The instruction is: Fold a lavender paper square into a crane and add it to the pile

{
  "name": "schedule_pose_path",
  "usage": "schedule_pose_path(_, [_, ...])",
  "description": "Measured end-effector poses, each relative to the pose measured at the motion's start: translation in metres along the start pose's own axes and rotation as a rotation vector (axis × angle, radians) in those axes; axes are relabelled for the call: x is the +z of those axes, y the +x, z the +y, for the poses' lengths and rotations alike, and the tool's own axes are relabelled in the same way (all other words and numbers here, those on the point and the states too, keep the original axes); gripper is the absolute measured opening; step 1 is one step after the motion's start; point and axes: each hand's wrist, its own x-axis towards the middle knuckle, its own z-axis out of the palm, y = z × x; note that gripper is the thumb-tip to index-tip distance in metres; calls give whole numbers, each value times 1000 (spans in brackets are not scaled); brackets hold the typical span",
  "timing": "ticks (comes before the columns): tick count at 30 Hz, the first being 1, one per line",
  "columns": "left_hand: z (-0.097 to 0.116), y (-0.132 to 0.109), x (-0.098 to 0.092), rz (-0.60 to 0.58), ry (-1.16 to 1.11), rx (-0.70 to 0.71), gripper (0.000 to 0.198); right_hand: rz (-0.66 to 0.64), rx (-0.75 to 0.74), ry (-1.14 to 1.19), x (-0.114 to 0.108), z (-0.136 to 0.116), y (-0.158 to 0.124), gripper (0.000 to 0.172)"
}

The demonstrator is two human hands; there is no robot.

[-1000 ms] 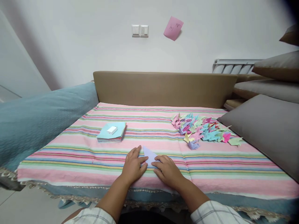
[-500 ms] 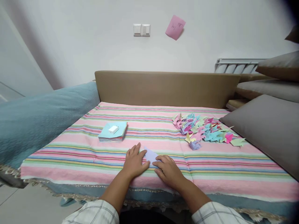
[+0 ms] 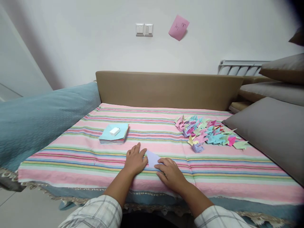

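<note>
Lilac paper (image 3: 152,159) at twelve o'clock, seemingly part-folded, is touched by the left hand (image 3: 135,161) and right hand (image 3: 170,172), fingers parted, nothing clamped. Birds (image 3: 206,130), apparently finished, are heaped at one o'clock; sheets (image 3: 120,135), seemingly left unfolded, are stacked at eleven.

The right corner of the folded lilac paper (image 3: 152,160) is covered by fingers of the right hand (image 3: 171,173). The handwriting (image 3: 180,26) on the pink note (image 3: 177,34) is too small to be read. Many paper cranes (image 3: 215,138) are partly hidden by one another. The grey cushions (image 3: 273,126) are cut off by the right edge, the checked sleeves (image 3: 102,213) by the bottom.
</note>
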Motion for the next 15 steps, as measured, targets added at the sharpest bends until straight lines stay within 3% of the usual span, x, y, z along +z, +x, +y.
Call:
schedule_pose_path(8, [13, -24, 3, 115, -58, 106, 50, -10, -5, 2, -2, -1, 1, 27])
schedule_pose_path(11, [22, -40, 6, 83, -81, 227, 42, -15, -6, -5, -2, -2, 1, 26])
schedule_pose_path(15, [24, -51, 3, 18, -51, 206, 44, -26, 0, -20, -3, -3, 1, 26])
